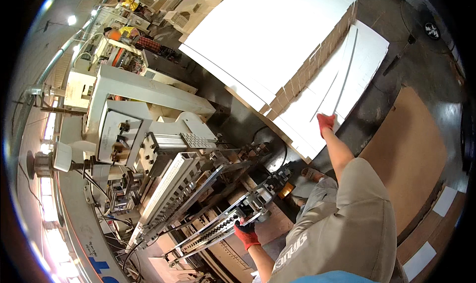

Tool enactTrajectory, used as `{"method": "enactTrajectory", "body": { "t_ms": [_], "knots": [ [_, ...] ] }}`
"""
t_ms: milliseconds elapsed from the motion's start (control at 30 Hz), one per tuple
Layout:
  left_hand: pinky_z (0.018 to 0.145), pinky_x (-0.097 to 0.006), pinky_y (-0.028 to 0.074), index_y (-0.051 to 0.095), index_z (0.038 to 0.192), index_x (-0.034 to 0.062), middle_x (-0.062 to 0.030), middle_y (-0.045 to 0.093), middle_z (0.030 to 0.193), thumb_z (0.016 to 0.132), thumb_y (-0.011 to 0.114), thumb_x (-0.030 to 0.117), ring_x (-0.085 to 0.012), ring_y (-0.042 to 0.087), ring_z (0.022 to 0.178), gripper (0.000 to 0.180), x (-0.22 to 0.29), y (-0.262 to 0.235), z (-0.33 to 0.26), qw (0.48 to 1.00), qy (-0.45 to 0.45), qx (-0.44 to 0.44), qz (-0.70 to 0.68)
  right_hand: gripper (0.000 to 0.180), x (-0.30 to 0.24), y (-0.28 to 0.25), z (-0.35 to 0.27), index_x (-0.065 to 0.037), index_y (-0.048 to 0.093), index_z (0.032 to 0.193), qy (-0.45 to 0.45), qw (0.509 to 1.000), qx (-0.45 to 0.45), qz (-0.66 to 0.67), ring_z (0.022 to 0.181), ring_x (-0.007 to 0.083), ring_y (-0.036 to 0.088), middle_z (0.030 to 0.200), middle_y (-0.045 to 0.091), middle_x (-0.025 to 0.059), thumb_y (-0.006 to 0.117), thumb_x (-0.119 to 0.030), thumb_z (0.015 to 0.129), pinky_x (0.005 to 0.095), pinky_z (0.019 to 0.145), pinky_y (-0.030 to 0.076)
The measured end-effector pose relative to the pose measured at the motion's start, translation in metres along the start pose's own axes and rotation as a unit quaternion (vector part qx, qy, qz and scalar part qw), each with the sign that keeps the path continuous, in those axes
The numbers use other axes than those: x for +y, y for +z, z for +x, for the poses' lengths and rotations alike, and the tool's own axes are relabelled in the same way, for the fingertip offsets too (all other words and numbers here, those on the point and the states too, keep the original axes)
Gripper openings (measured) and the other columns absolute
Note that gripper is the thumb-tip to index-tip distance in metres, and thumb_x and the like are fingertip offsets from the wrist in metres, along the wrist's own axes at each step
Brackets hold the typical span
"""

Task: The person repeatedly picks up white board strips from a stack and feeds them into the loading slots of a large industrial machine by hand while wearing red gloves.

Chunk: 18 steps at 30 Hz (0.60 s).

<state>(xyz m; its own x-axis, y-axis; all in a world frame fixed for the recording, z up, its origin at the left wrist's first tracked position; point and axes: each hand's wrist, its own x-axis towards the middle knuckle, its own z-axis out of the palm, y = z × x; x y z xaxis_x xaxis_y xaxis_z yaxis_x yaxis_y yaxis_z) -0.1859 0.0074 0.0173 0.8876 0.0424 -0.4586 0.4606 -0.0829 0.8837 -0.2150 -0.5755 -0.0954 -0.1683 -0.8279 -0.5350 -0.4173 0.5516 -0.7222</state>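
My right hand [326, 123], in a red glove, is closed on the near end of a white cardboard sheet [342, 79]. This sheet lies on the lower part of a stack beside a taller pile of white cardboard [267, 35], whose brown layered edges show. My left hand [246, 234], gloved in red with a dark palm, is at a metal rail [213, 236] of the machine at my left. Its fingers look curled at the rail's near end, partly hidden.
The large machine [168, 184] with metal bars and cables fills the left side. A brown cardboard sheet [409, 154] lies on the floor at right, and a fan [431, 31] stands at far right. Two people [130, 32] in yellow are at machines in the back left.
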Motion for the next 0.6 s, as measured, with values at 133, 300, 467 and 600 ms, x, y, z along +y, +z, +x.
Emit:
{"method": "enactTrajectory", "body": {
  "t_ms": [133,300,467,600],
  "knots": [
    [0.065,-0.045,0.05,0.055,0.111,0.0093,-0.0109,0.061,0.091,0.089,0.058,0.046,-0.0285,0.057,0.071,0.042,0.002,-0.013,0.001,0.984,0.041,-0.01,0.172,0.051,0.03,-0.08,-0.029,0.004,0.059,0.107,-0.098,0.989,0.033,0.103,0.095,0.0336,0.065,0.104,0.067,0.0206,0.07,-0.029,0.07,0.0416,0.081,0.05],
    [0.046,-0.035,0.049,0.066,0.086,-0.0005,-0.012,0.066,0.072,0.094,0.05,0.056,-0.0222,0.06,0.052,0.059,0.091,-0.017,-0.036,0.932,-0.278,-0.195,0.126,0.045,0.053,-0.186,-0.113,0.001,0.058,0.106,-0.162,0.984,0.074,-0.023,0.096,0.034,0.063,0.102,0.066,0.0202,0.068,-0.031,0.075,0.0439,0.082,0.048],
    [0.078,-0.03,0.051,0.062,0.113,-0.0009,-0.0101,0.066,0.1,0.097,0.058,0.03,-0.0163,0.064,0.087,0.035,0.182,0.051,-0.061,0.867,-0.042,-0.423,0.26,0.042,0.067,-0.227,-0.167,-0.002,0.053,0.105,-0.278,0.945,0.146,-0.094,0.093,0.04,0.06,0.097,0.062,0.0221,0.07,-0.026,0.076,0.0482,0.081,0.047],
    [0.105,-0.035,0.039,0.023,0.149,0.005,-0.0108,0.049,0.138,0.096,0.058,0.016,-0.0216,0.05,0.125,0.065,0.235,0.122,-0.083,0.81,0.205,-0.515,0.19,0.056,0.06,-0.212,-0.171,0.002,0.054,0.118,-0.411,0.89,0.189,-0.048,0.095,0.0431,0.06,0.104,0.062,0.0245,0.077,-0.03,0.077,0.0487,0.083,0.047]
  ]
}}
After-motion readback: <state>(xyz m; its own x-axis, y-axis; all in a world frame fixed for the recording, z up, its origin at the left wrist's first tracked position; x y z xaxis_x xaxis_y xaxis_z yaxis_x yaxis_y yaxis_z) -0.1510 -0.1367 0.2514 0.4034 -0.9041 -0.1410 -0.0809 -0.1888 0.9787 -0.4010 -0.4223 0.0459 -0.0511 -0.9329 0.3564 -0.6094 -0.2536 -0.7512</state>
